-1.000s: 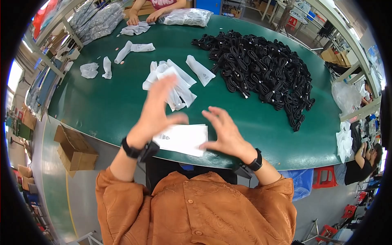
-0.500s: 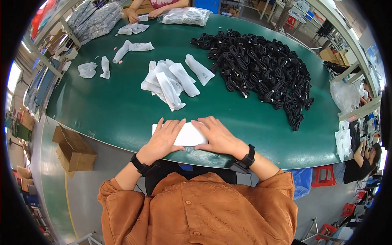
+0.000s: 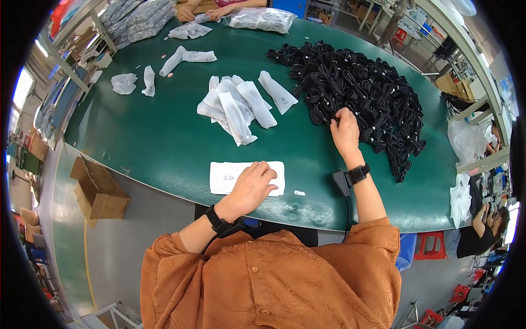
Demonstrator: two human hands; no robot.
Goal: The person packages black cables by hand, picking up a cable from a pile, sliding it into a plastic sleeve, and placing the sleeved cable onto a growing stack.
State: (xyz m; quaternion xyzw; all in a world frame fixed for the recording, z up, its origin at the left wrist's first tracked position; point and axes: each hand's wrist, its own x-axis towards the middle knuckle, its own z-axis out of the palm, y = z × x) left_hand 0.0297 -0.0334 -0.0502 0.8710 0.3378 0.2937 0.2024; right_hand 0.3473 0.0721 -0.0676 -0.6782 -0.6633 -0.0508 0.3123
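A flat stack of white bags (image 3: 219, 183) with a small printed mark lies near the table's front edge. My left hand (image 3: 252, 185) rests on its right part, fingers loosely bent and the thumb apart from them. Out to the right, my right hand (image 3: 346, 136) is at the near left edge of a big heap of black coiled cables (image 3: 361, 88). Its fingers are closed on a coiled cable there, mostly hidden by the hand. Several filled white bags (image 3: 235, 115) lie overlapping beyond the stack, and a single white bag (image 3: 278, 93) lies to their right.
A small white strip (image 3: 299, 193) lies right of the stack. Crumpled white bags (image 3: 124, 83) are at the left of the green table (image 3: 148, 137). Across it, another person's hands (image 3: 219, 12) work beside a clear plastic package (image 3: 263, 20). A cardboard box (image 3: 98, 189) stands at left below.
Both hands were together on the white stack. My right hand has left it and moved right and away to the cable heap. My left hand has shifted right, uncovering the stack's left part.
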